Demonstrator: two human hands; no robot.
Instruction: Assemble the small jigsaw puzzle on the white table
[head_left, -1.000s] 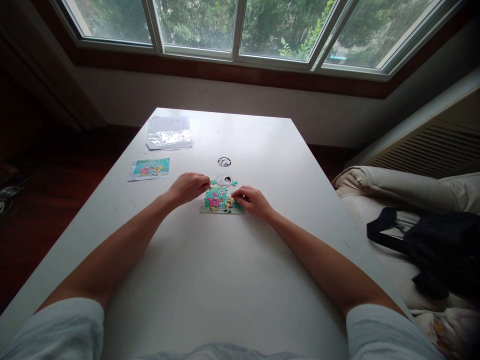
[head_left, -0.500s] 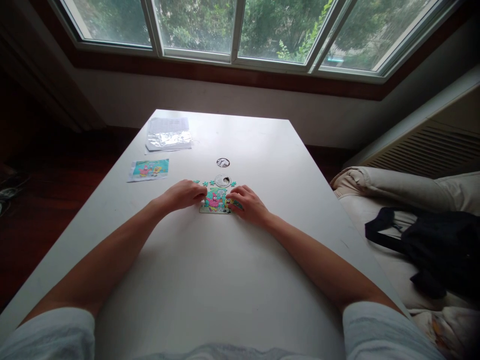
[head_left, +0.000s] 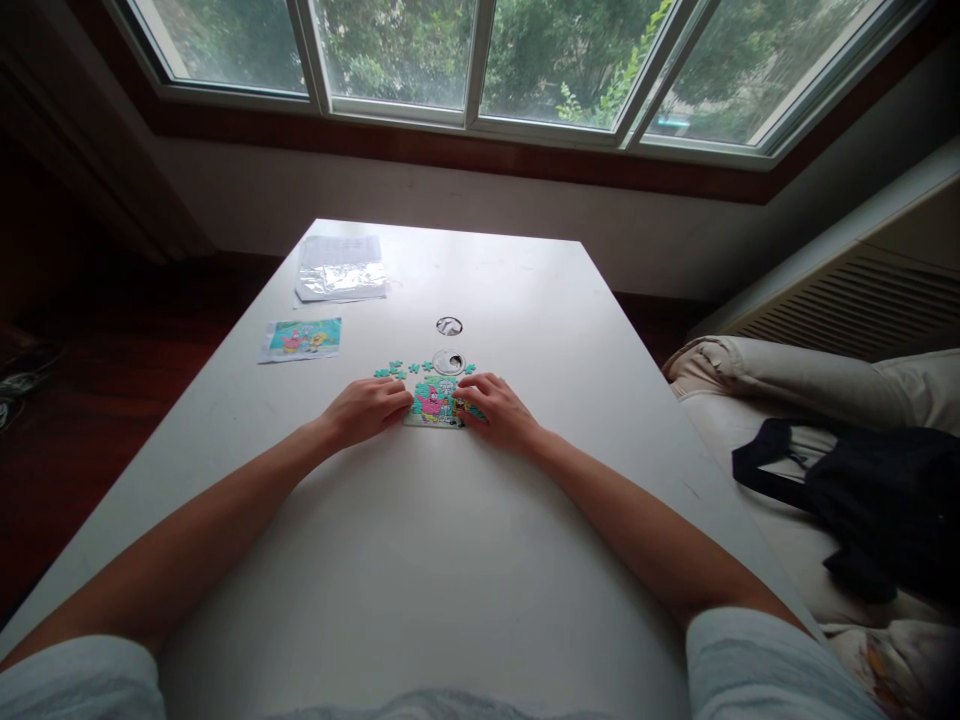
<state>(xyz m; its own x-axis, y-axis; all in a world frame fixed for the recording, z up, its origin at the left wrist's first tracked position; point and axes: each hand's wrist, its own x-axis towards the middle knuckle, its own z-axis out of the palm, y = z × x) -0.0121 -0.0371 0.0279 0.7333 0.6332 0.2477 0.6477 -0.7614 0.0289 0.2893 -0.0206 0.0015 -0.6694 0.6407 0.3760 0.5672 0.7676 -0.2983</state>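
Observation:
A small cartoon jigsaw puzzle [head_left: 437, 404] lies partly assembled in the middle of the white table [head_left: 420, 560]. My left hand [head_left: 365, 408] rests at its left edge, fingers curled, fingertips touching the puzzle. On the puzzle's right part lies my right hand [head_left: 496, 408], fingers bent down onto the pieces. Several loose teal pieces [head_left: 394, 371] are scattered just beyond the puzzle, near a round metal lid [head_left: 448, 361].
A second small round object [head_left: 448, 325] sits further back. A printed picture card [head_left: 301, 338] and a clear plastic bag on paper [head_left: 341, 268] lie at the far left. A black bag [head_left: 862, 490] rests on a cushioned seat to the right.
My left hand drew back from the puzzle's top to its left edge, uncovering loose teal pieces. My right hand slid a little left onto the puzzle.

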